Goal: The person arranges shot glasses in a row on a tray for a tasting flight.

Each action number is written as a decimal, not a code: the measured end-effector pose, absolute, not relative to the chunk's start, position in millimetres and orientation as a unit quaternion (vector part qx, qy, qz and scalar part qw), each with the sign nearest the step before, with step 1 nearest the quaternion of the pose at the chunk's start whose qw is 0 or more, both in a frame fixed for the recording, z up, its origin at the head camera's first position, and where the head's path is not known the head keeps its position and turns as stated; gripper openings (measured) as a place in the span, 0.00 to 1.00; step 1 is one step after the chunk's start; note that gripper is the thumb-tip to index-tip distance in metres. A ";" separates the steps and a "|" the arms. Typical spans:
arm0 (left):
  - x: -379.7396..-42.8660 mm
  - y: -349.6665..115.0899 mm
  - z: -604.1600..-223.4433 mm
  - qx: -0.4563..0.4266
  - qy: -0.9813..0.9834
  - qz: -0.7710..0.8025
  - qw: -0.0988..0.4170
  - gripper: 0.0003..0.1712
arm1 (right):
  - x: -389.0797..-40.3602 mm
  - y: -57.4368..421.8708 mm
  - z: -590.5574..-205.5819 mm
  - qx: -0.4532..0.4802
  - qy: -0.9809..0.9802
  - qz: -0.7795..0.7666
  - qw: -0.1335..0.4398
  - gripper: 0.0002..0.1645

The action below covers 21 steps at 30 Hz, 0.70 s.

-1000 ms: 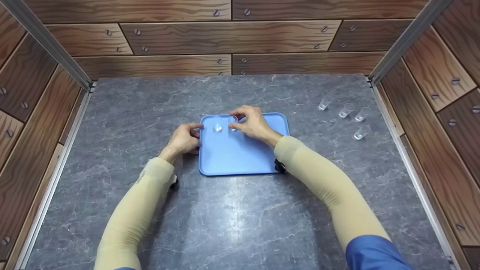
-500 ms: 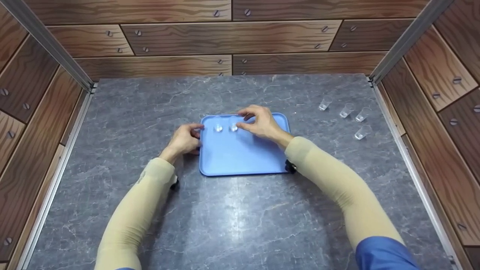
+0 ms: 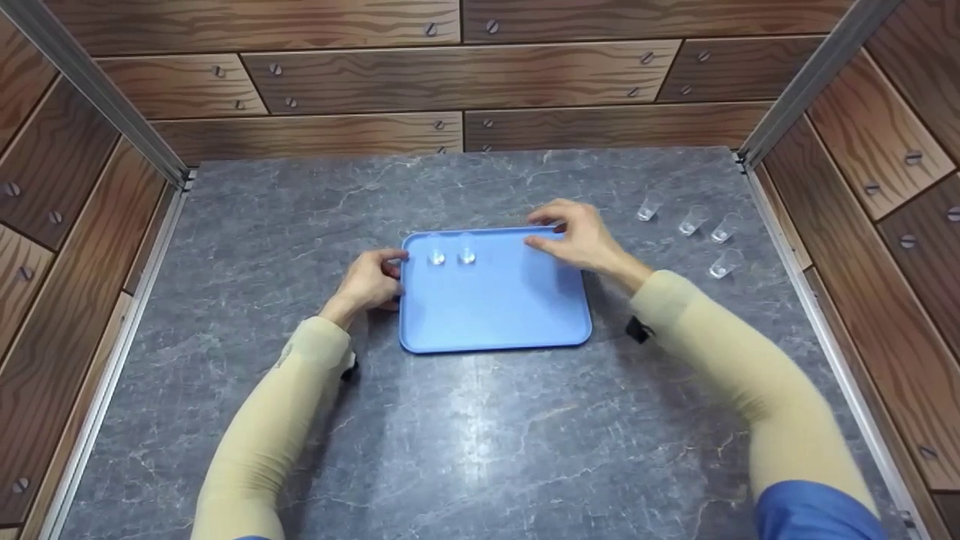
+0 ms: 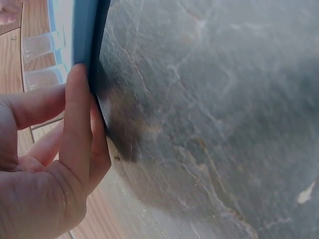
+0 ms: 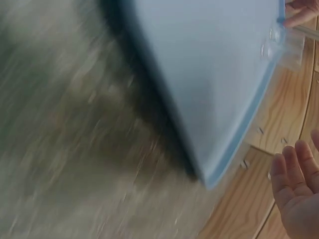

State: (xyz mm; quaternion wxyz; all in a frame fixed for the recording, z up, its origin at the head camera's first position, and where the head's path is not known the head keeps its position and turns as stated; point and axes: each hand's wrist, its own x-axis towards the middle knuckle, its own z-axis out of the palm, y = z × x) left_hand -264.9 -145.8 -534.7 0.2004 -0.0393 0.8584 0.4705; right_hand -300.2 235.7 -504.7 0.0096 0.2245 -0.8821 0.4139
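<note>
In the head view, a blue tray [image 3: 495,300] lies on the table with two small clear plastic cups [image 3: 436,251] standing side by side near its back left corner. My left hand [image 3: 366,281] rests its fingers against the tray's left rim; the left wrist view shows an extended finger [image 4: 78,109] touching that rim. Above the tray's back right corner is my right hand [image 3: 581,236], empty, thumb and fingers apart. Its spread fingers also show in the right wrist view, where the tray is blurred.
Several more clear cups [image 3: 691,221] stand on the grey marbled table [image 3: 480,420] to the right of the tray. Wood-patterned walls [image 3: 457,75] and metal edge rails [image 3: 832,360] enclose the table at the back and sides.
My right hand has let go of the second cup, leaving it on the tray beside the first, and has moved right. The left hand stays at the tray's rim.
</note>
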 end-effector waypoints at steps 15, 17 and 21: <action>-263.3 -145.9 -536.1 -0.042 0.856 0.477 0.195 0.43 | -281.7 352.8 -490.7 0.150 -0.916 0.367 0.063 0.22; -263.2 -146.1 -536.2 -0.043 0.856 0.477 0.196 0.43 | -278.9 367.7 -491.0 0.133 -0.917 0.369 0.073 0.21; -264.2 -145.9 -535.5 -0.044 0.856 0.477 0.196 0.43 | -274.9 395.7 -490.4 0.100 -0.918 0.372 0.093 0.20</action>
